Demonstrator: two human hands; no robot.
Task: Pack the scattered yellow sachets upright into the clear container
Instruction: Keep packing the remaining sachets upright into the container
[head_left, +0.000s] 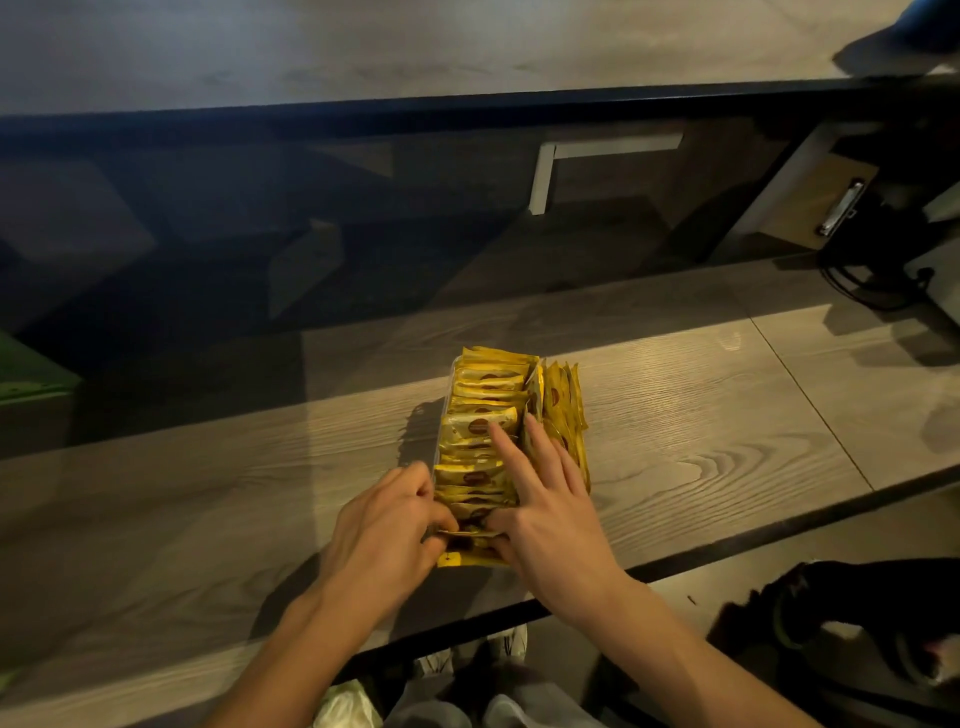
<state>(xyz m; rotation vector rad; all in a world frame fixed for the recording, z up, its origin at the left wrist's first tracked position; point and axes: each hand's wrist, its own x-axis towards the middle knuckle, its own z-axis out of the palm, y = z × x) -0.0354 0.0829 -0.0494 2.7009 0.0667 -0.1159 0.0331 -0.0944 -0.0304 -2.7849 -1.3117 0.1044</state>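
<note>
Wood-grain counter (701, 415): my left hand (387, 525) pinches a yellow foil sachet (467, 557) beside the clear plastic container (439, 441); right hand (545, 499) presses flat-fingered. Overcrowding may topple neighbours.

Glossy yellow foil sachets (485, 387) are glinting inside a clear plastic container (445, 415); the matt, grained wood-look counter (701, 415) is lying beneath, edged by a dark strip.

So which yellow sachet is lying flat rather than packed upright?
The sachet at the near end, under both hands, lies flat on the wooden counter; the others stand on edge in the clear container.
</note>
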